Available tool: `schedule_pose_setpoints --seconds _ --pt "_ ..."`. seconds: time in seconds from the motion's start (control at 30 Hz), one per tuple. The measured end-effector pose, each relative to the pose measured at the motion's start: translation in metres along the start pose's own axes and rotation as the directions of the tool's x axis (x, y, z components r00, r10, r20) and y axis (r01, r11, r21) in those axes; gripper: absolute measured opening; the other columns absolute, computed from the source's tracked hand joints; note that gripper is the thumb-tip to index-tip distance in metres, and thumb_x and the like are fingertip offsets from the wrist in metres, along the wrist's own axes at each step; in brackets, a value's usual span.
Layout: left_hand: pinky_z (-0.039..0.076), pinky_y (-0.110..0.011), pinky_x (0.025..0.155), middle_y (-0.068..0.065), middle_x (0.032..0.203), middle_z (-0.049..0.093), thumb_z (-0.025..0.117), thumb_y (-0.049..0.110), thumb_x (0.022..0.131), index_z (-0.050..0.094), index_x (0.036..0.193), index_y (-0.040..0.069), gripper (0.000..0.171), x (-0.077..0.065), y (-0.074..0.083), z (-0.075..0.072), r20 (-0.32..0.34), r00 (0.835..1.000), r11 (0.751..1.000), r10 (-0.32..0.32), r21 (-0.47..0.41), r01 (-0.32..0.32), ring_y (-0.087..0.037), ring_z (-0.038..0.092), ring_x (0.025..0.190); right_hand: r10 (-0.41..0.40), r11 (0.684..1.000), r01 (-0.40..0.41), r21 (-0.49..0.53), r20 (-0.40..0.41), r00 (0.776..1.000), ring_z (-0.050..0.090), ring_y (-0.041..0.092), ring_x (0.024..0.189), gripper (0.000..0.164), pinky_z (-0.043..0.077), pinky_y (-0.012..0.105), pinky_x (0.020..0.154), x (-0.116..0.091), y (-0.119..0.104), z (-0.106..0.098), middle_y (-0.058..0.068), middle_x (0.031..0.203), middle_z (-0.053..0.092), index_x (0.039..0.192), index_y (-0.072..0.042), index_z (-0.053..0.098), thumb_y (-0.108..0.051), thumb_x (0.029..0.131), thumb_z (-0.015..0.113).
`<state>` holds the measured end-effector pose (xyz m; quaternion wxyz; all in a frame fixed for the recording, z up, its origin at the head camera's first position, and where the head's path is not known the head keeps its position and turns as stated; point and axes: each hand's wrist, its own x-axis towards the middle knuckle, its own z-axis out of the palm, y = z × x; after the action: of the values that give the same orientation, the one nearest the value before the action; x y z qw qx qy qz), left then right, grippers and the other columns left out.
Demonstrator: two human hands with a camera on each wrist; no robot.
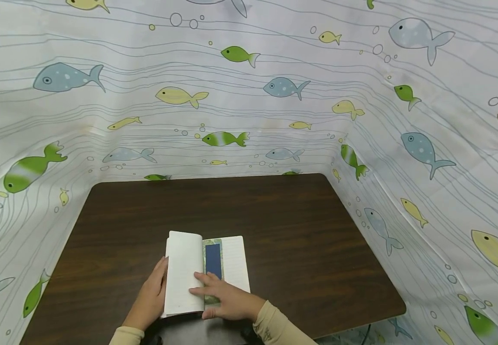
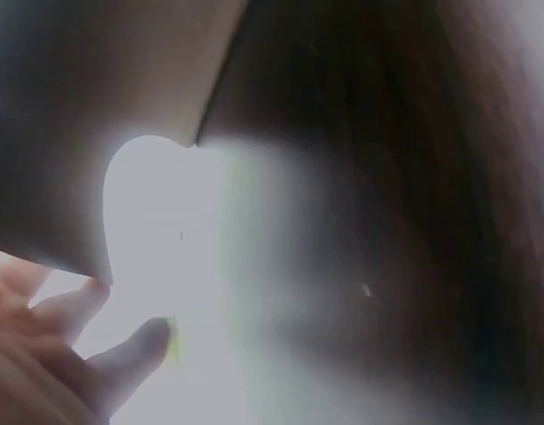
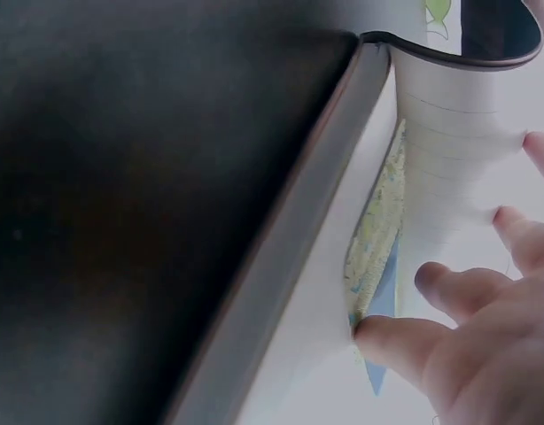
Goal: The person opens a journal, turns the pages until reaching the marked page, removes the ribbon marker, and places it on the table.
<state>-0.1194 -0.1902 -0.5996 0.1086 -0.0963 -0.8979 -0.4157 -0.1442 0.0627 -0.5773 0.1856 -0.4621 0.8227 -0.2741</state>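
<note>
An open notebook (image 1: 184, 268) with white pages lies near the front edge of the brown table, its left side standing a little raised. On its lined right page (image 1: 235, 263), along the fold, is a strip with a blue middle and a green patterned border, like a bookmark (image 1: 213, 254). My left hand (image 1: 147, 297) holds the notebook's left edge, some fingers hidden behind the cover. Fingers spread, my right hand (image 1: 229, 297) reaches across the fold, fingertips on the left page and the palm over the strip's lower part. In the right wrist view, the thumb (image 3: 400, 345) overlaps the strip.
The dark wood table (image 1: 253, 206) spreads behind and beside the notebook. A white fish-patterned cloth (image 1: 232, 110) encloses its back and sides. Below the notebook, a dark grey surface (image 1: 188, 330) shows between my forearms.
</note>
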Motion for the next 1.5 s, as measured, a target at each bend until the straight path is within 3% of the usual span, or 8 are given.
schedule_pose_setpoints --seconds 0.23,0.37,0.5,0.73,0.9,1.07,1.2,1.5 --pt "0.025 -0.003 0.098 -0.012 0.151 0.039 0.044 0.009 0.102 0.041 0.146 0.012 0.044 0.003 0.003 -0.006 -0.122 0.992 0.98 0.026 -0.191 -0.05 -0.004 0.037 0.132 0.016 1.0 -0.016 0.004 -0.013 1.0 0.017 0.031 0.147 0.056 0.03 0.043 0.114 0.003 -0.003 -0.001 -0.004 0.162 0.013 0.149 -0.029 0.038 -0.042 0.096 0.053" --pt "0.033 -0.034 0.107 -0.012 0.153 0.034 0.063 0.011 0.093 0.064 0.125 0.016 0.032 0.001 0.001 -0.005 -0.12 0.988 0.994 0.096 -0.039 -0.101 -0.02 0.03 0.14 -0.002 1.0 0.001 -0.028 -0.028 1.0 0.019 0.023 0.147 0.054 0.032 0.037 0.113 0.005 -0.005 -0.001 -0.004 0.161 0.016 0.148 -0.028 0.04 -0.044 0.098 0.048" --pt "0.033 -0.069 0.092 -0.014 0.155 0.031 0.075 0.014 0.081 0.072 0.108 0.017 0.027 0.001 -0.001 -0.002 -0.114 0.98 0.981 0.165 0.126 -0.15 -0.039 0.025 0.141 -0.014 0.998 0.011 -0.054 -0.048 0.999 0.02 0.017 0.147 0.052 0.033 0.034 0.112 0.005 -0.007 0.0 -0.004 0.161 0.018 0.147 -0.026 0.041 -0.046 0.099 0.042" --pt "0.035 -0.066 0.089 -0.011 0.147 0.045 0.075 0.015 0.079 0.072 0.108 0.014 0.029 0.001 -0.006 0.001 -0.086 0.968 0.948 0.236 0.238 -0.21 -0.034 0.033 0.139 0.008 0.999 -0.015 -0.05 -0.141 0.99 0.032 0.014 0.142 0.045 0.037 0.032 0.109 0.005 -0.007 0.0 -0.004 0.156 0.031 0.142 -0.022 0.049 -0.04 0.102 0.041" --pt "0.037 -0.064 0.089 -0.011 0.142 0.051 0.073 0.014 0.082 0.071 0.11 0.013 0.028 0.0 -0.007 0.003 -0.07 0.972 0.954 0.224 0.218 -0.204 -0.034 0.04 0.134 0.111 0.99 -0.071 0.119 -0.382 0.917 0.056 0.012 0.12 0.033 0.049 0.027 0.095 0.01 -0.002 -0.003 0.001 0.133 0.059 0.132 -0.013 0.057 -0.023 0.101 0.051" --pt "0.038 -0.063 0.09 -0.01 0.141 0.052 0.074 0.016 0.082 0.07 0.11 0.012 0.028 0.0 -0.008 0.004 -0.065 0.973 0.952 0.222 0.231 -0.201 -0.034 0.041 0.133 0.342 0.939 -0.31 0.147 -0.467 0.815 0.053 0.003 0.081 0.026 0.047 0.02 0.067 0.011 0.006 -0.008 0.002 0.105 0.058 0.121 -0.012 0.064 -0.019 0.096 0.061" --pt "0.038 -0.063 0.09 -0.011 0.141 0.052 0.074 0.018 0.083 0.07 0.112 0.012 0.029 -0.002 -0.008 0.004 -0.055 0.974 0.952 0.218 0.233 -0.2 -0.033 0.041 0.133 0.448 0.883 -0.468 0.048 -0.391 0.804 0.044 0.004 0.069 0.033 0.04 0.021 0.058 0.013 0.011 -0.009 0.002 0.101 0.055 0.122 -0.016 0.064 -0.026 0.091 0.068" --pt "0.036 -0.065 0.091 -0.011 0.142 0.052 0.072 0.019 0.085 0.07 0.114 0.012 0.03 -0.001 -0.007 0.004 -0.042 0.979 0.96 0.202 0.207 -0.189 -0.033 0.039 0.135 0.502 0.833 -0.553 -0.017 -0.395 0.769 0.041 0.009 0.072 0.063 0.037 0.021 0.054 0.026 0.013 -0.002 0.0 0.095 0.044 0.133 -0.019 0.057 -0.041 0.078 0.079"
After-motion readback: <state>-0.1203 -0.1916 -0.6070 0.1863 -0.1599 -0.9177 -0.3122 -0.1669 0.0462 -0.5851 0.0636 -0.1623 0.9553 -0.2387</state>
